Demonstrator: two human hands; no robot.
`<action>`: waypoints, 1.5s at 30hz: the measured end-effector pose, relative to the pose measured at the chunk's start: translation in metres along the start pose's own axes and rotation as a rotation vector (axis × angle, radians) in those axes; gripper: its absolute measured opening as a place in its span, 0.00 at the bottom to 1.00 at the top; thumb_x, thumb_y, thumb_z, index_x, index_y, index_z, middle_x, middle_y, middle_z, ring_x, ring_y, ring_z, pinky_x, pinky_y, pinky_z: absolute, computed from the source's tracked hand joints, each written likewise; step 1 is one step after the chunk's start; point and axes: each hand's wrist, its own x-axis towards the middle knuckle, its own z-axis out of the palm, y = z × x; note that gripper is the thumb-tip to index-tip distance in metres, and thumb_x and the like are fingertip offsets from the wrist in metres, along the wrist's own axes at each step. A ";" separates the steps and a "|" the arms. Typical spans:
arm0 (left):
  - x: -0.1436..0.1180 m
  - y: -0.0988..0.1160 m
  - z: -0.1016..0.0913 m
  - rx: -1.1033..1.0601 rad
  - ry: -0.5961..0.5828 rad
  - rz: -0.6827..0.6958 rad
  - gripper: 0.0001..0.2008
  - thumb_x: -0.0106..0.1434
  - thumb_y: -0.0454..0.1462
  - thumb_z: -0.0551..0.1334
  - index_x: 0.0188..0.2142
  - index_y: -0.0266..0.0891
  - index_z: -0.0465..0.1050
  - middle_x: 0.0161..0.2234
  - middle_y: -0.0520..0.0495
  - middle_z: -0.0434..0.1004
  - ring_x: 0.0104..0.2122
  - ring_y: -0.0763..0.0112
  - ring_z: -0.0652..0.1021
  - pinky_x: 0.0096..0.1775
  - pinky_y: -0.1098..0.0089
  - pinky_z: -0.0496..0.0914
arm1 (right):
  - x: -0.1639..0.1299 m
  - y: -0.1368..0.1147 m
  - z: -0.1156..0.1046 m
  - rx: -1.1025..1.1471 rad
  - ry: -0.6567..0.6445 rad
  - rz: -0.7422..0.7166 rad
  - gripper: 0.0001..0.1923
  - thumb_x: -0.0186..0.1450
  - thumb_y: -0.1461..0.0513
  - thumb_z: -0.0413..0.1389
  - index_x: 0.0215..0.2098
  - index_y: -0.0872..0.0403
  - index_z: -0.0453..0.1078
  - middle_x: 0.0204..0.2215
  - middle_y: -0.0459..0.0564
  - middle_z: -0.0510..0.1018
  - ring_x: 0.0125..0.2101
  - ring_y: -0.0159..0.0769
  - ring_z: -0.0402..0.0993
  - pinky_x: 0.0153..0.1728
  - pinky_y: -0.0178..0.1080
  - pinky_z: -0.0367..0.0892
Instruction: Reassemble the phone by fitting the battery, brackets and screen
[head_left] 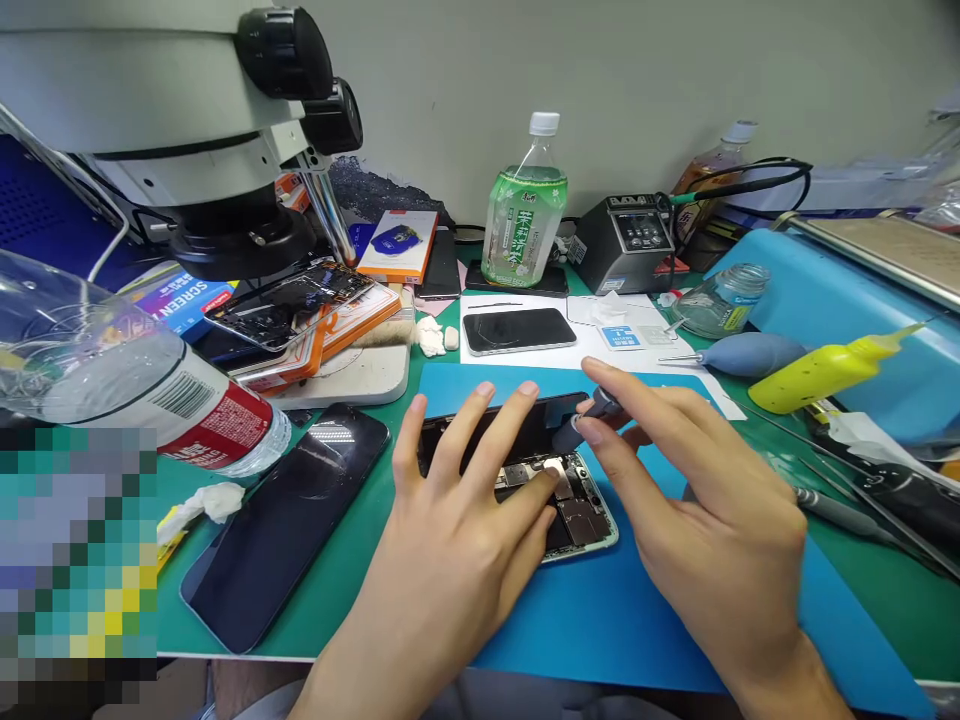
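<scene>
An opened phone (581, 525) lies on the blue mat, its inner parts bare. Its dark screen (525, 430) stands tilted up at the far side. Across the phone spreads my left hand (457, 540), three fingers stretched in front of the screen. The left index fingertip touches the inside near a small whitish part, with the thumb beside it. My right hand (705, 510) pinches a short dark screwdriver (568, 434) at the phone's upper right, index finger near its top end. The screwdriver's tip is hidden.
A dark phone (285, 530) and a tilted plastic bottle (217, 410) are at left, under a microscope (240, 220). Behind the mat lie another phone (519, 330) and a green-labelled bottle (527, 220). A yellow squeeze bottle (825, 375) and tweezers (862, 490) are at right.
</scene>
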 end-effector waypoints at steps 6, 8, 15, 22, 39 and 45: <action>0.000 0.000 0.000 -0.002 0.003 0.004 0.13 0.78 0.46 0.64 0.58 0.57 0.81 0.81 0.50 0.53 0.80 0.55 0.54 0.77 0.42 0.36 | 0.000 0.001 -0.001 0.014 -0.015 0.009 0.24 0.76 0.69 0.61 0.67 0.45 0.75 0.50 0.44 0.84 0.47 0.32 0.81 0.54 0.37 0.73; 0.000 0.000 0.000 -0.006 0.006 0.001 0.13 0.78 0.46 0.64 0.58 0.57 0.81 0.81 0.50 0.53 0.80 0.55 0.54 0.77 0.42 0.36 | 0.001 0.001 -0.001 0.035 -0.033 -0.005 0.24 0.76 0.69 0.60 0.68 0.46 0.74 0.52 0.46 0.84 0.50 0.34 0.80 0.55 0.39 0.73; 0.000 0.002 0.001 -0.005 0.009 0.010 0.11 0.78 0.45 0.65 0.56 0.56 0.82 0.81 0.48 0.54 0.80 0.55 0.54 0.77 0.41 0.36 | 0.003 0.002 0.000 0.034 -0.045 -0.075 0.26 0.75 0.71 0.59 0.68 0.47 0.73 0.51 0.47 0.84 0.50 0.35 0.79 0.55 0.42 0.71; 0.002 0.001 0.000 -0.013 0.012 0.019 0.12 0.77 0.44 0.66 0.57 0.55 0.81 0.80 0.46 0.56 0.80 0.53 0.55 0.77 0.41 0.35 | 0.004 0.001 0.000 0.042 -0.037 -0.074 0.24 0.76 0.69 0.59 0.67 0.45 0.75 0.48 0.48 0.82 0.49 0.38 0.77 0.50 0.42 0.71; 0.002 0.001 0.003 -0.035 0.048 0.039 0.11 0.76 0.45 0.66 0.55 0.59 0.83 0.80 0.49 0.56 0.79 0.52 0.58 0.78 0.42 0.35 | 0.000 0.001 0.000 0.099 -0.014 -0.009 0.22 0.78 0.65 0.58 0.66 0.41 0.75 0.46 0.46 0.86 0.47 0.39 0.78 0.50 0.45 0.72; 0.000 0.002 0.001 -0.030 0.051 0.035 0.12 0.76 0.45 0.66 0.56 0.61 0.83 0.79 0.49 0.57 0.78 0.50 0.60 0.77 0.38 0.39 | -0.004 0.004 -0.012 0.123 0.124 0.081 0.17 0.79 0.60 0.57 0.65 0.44 0.75 0.47 0.48 0.86 0.46 0.39 0.82 0.51 0.44 0.77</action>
